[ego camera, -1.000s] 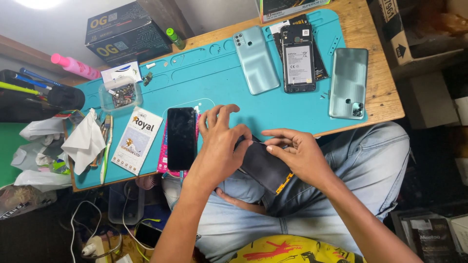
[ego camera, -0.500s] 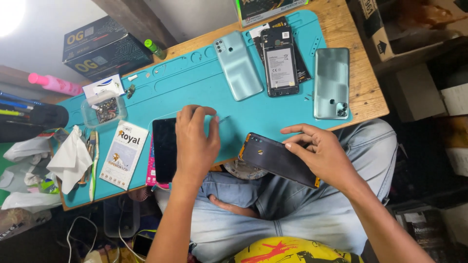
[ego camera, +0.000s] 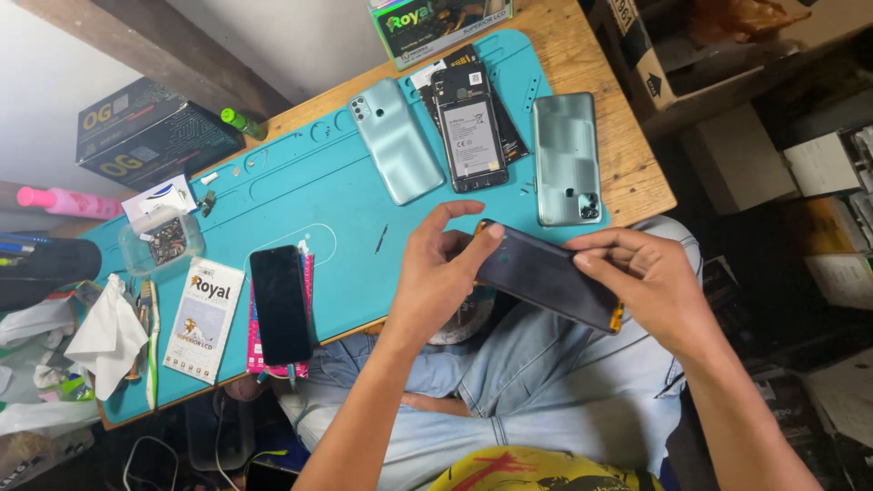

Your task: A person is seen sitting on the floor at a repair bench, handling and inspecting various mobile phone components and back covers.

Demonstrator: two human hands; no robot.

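Head view shows us looking down at a wooden surface [ego camera: 637,173] covered by a teal work mat [ego camera: 309,195], which we take as our landmark. Largest on the mat are three phone parts near its far right end: a pale green back cover [ego camera: 396,138], an opened phone body [ego camera: 471,135] beside it, and a second green phone [ego camera: 566,156] lying partly off the mat's right edge. On the mat's near left part lies a black screen panel [ego camera: 280,304], with a white flat box [ego camera: 204,318] just left of it and a clear tray of small parts [ego camera: 162,244] beyond that. A tiny dark tool [ego camera: 381,238] rests near the mat's middle.

Off the mat's near edge, above our lap, we hold a dark phone [ego camera: 546,280] in both hands. Half a second ago the left hand hovered over the mat beside the black screen panel while the right alone carried the phone; now the left hand [ego camera: 432,282] has come back, its fingers [ego camera: 486,238] clenched on the phone's left end. The right hand [ego camera: 650,282] grasps the other end, fingers curled over the top edge. We judge the phone is being worked on in hand again, with both ends steadied.
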